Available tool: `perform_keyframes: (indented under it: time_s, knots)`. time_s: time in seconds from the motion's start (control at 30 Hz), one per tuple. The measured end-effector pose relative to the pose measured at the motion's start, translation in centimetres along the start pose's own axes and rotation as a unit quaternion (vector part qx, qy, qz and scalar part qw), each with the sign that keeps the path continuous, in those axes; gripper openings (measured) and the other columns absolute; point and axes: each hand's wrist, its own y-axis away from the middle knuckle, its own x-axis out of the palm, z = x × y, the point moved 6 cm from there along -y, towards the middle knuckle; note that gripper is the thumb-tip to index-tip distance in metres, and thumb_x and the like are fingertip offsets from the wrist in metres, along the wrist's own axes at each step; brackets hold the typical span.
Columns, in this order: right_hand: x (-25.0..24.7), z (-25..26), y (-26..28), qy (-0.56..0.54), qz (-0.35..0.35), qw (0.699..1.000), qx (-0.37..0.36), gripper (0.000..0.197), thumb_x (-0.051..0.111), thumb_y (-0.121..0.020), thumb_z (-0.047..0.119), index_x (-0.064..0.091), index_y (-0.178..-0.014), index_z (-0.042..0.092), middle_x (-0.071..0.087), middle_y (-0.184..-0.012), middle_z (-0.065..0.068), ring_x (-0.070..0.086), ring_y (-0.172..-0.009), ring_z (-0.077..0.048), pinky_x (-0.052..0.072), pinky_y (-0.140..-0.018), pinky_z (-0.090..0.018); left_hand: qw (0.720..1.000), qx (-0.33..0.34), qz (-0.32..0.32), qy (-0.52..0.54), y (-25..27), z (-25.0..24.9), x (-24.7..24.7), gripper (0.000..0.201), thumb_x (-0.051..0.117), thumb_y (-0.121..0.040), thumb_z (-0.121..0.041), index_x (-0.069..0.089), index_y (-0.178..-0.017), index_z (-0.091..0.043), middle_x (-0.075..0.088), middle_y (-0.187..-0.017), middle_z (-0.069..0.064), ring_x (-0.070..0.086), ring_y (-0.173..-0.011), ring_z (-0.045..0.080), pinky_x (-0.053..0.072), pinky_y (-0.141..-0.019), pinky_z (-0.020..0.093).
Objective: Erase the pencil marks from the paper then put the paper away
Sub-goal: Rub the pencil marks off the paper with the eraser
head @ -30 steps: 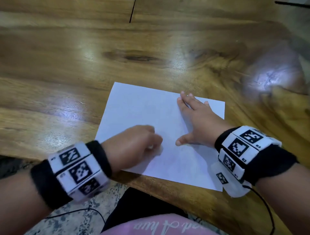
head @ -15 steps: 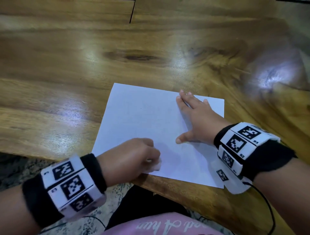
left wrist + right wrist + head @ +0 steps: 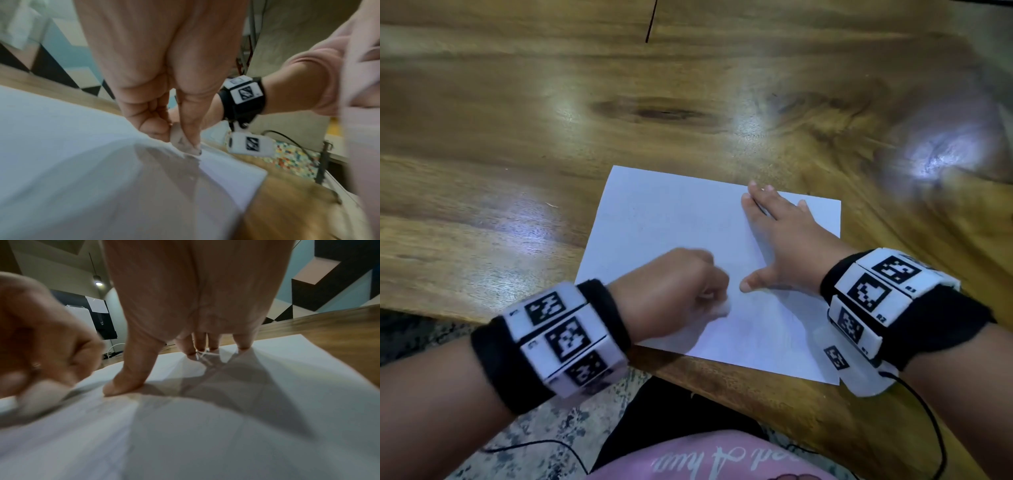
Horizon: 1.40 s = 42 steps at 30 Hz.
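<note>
A white sheet of paper lies on the wooden table near its front edge. My left hand pinches a small pale eraser and holds its tip against the lower middle of the sheet. In the left wrist view the eraser sits between thumb and fingers, its smudged end on the paper. My right hand lies flat on the sheet's right half, fingers straight and thumb spread. The right wrist view shows those fingertips pressing the paper. Pencil marks are too faint to make out.
The table's front edge runs just below the sheet, with my lap and a speckled floor beneath. A thin black cable hangs from the right wristband. A dark seam splits the tabletop at the back.
My left hand with the eraser slid down towards the table's front edge and then back up the sheet. The right hand has stayed flat on the paper.
</note>
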Motion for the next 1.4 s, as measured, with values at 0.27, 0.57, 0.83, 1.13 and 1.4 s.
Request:
perform_keyframes:
  time_s: [0.27,0.57,0.83,1.13,1.4]
  knots:
    - [0.0,-0.1,0.1,-0.005,-0.002,1.0,0.002,0.122,0.07,-0.069,0.057,-0.011,-0.149,0.015,-0.024,-0.155,0.004,-0.018,-0.144,-0.013,-0.004,-0.119,-0.042,0.996,0.012,0.086,0.007,1.8,-0.1,1.9,0.011,0.062,-0.08,-0.02,0.062,-0.07,-0.016,0.054,-0.078,-0.001,0.054,-0.066,0.014,0.041,-0.064,0.024]
    - [0.1,-0.1,0.1,-0.004,0.004,1.0,0.003,0.122,0.07,-0.069,0.058,-0.012,-0.149,0.015,-0.025,-0.155,0.004,-0.018,-0.144,-0.013,-0.004,-0.119,-0.042,0.999,0.027,0.041,-0.019,1.4,0.1,1.2,0.016,0.061,-0.081,-0.02,0.057,-0.065,-0.017,0.048,-0.072,-0.003,0.047,-0.06,0.013,0.035,-0.057,0.022]
    - [-0.1,0.1,0.2,-0.014,0.0,1.0,0.003,0.121,0.071,-0.069,0.056,-0.011,-0.149,0.015,-0.024,-0.155,0.005,-0.018,-0.144,-0.012,-0.004,-0.119,-0.042,0.999,-0.02,-0.042,-0.028,-1.0,1.1,-1.7,0.01,0.063,-0.079,-0.022,0.064,-0.073,-0.014,0.051,-0.074,-0.001,0.052,-0.068,0.018,0.032,-0.062,0.022]
    - [-0.2,0.1,0.3,-0.01,0.004,1.0,0.005,0.12,0.07,-0.07,0.055,-0.011,-0.149,0.015,-0.024,-0.155,0.005,-0.018,-0.144,-0.013,-0.004,-0.119,-0.042,0.999,-0.017,0.03,-0.009,1.2,1.9,-1.2,0.017,0.068,-0.077,-0.026,0.063,-0.067,-0.015,0.051,-0.069,-0.005,0.047,-0.06,0.006,0.032,-0.057,0.01]
    - [-0.1,0.1,0.3,-0.016,0.0,1.0,0.004,0.122,0.072,-0.069,0.054,-0.01,-0.149,0.016,-0.023,-0.156,0.005,-0.017,-0.144,-0.013,-0.004,-0.118,-0.041,0.998,0.008,0.053,-0.019,1.6,1.6,0.4,0.019,0.064,-0.079,-0.019,0.058,-0.062,-0.015,0.044,-0.067,-0.008,0.045,-0.056,0.006,0.031,-0.054,0.016]
